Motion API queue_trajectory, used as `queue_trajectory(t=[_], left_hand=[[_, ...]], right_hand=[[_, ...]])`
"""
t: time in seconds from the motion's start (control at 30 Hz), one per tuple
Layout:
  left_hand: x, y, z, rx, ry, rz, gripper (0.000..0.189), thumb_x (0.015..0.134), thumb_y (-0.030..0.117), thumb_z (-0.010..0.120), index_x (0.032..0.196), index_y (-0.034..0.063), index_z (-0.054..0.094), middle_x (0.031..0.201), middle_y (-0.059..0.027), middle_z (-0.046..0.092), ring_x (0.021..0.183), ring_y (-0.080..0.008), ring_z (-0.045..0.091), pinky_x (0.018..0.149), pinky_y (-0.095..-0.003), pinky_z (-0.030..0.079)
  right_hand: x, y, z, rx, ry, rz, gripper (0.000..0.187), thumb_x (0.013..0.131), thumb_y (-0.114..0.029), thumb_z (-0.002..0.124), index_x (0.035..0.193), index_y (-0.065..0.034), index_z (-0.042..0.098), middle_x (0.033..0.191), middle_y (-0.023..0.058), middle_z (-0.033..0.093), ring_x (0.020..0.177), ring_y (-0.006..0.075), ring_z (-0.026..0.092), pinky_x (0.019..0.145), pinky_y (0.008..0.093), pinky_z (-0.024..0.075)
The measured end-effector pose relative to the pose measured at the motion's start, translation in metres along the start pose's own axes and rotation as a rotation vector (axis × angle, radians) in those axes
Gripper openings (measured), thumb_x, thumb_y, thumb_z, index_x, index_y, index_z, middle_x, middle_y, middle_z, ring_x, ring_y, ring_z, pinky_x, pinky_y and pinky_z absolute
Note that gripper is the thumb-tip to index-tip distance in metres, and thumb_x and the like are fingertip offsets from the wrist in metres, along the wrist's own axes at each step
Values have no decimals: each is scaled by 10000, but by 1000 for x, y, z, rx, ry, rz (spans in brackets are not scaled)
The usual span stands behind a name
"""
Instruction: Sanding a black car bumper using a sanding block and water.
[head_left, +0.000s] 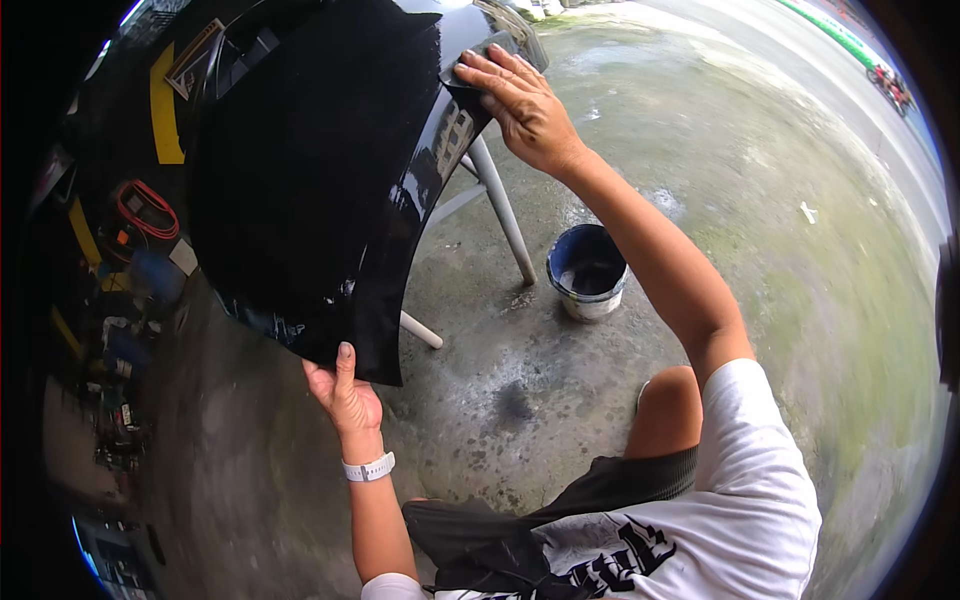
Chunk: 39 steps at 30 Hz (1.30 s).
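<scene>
A large, glossy black car body panel (315, 172) lies in front of me on a stand with grey tubular legs (501, 206). My left hand (349, 397) holds the panel's near lower corner, thumb on the upper face and fingers partly hidden under the edge. Along the panel's right side, my right hand (529, 112) presses a thin dark grey pad (451, 78) flat against the surface. Its fingers are stretched out over the pad and cover much of it. Whether the pad is sandpaper or a sponge I cannot tell.
On the stained concrete floor (517, 450), right of the stand, sits a dirty white bucket (592, 306) with a dark blue inside. Coiled red hose (146, 214) and assorted clutter lie at the left. A motorcycle with riders (890, 90) is on the road at upper right.
</scene>
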<state>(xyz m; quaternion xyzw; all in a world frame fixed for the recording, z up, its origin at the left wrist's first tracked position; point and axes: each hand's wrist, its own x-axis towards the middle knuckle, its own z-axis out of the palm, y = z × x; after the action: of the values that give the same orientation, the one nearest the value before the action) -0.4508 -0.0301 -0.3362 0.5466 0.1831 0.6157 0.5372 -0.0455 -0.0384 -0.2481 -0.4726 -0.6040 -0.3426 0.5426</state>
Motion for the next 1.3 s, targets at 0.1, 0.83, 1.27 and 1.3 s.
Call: queue_trajectory(t=[0.1,0.83,1.27,1.3], left_hand=[[-1,0,0,-14,37,-21,559,954,20,746,1468,76,533,1424,-52,617,1308,-197,580,1159,-369,441],[-2,-3,-3,-103,29,-29,509,978,62,735,1443,37,530,1420,-79,612,1279,-204,595,1133,-371,471],[-3,-6,-2,-140,56,-74,401,1034,123,674,1412,40,569,1417,-77,622,1295,-202,595,1132,-381,479],[-3,-6,-3,-134,77,-64,401,1034,123,674,1412,40,569,1417,-77,622,1295,-202,595,1132,-381,479]], right_hand=[[-5,-50,19,-43,61,-90,441,916,-113,687,1352,-177,697,1483,60,630,1422,358,519,1209,531,343],[2,-121,40,43,-109,-274,470,808,-104,691,1273,-164,723,1465,67,631,1417,360,512,1195,622,346],[-187,-80,-52,138,-730,-146,336,858,-53,613,1182,-75,697,1328,105,689,1320,286,609,1190,488,391],[-210,-56,-51,75,-773,40,295,875,-60,596,1152,-76,696,1290,129,704,1277,311,632,1143,477,435]])
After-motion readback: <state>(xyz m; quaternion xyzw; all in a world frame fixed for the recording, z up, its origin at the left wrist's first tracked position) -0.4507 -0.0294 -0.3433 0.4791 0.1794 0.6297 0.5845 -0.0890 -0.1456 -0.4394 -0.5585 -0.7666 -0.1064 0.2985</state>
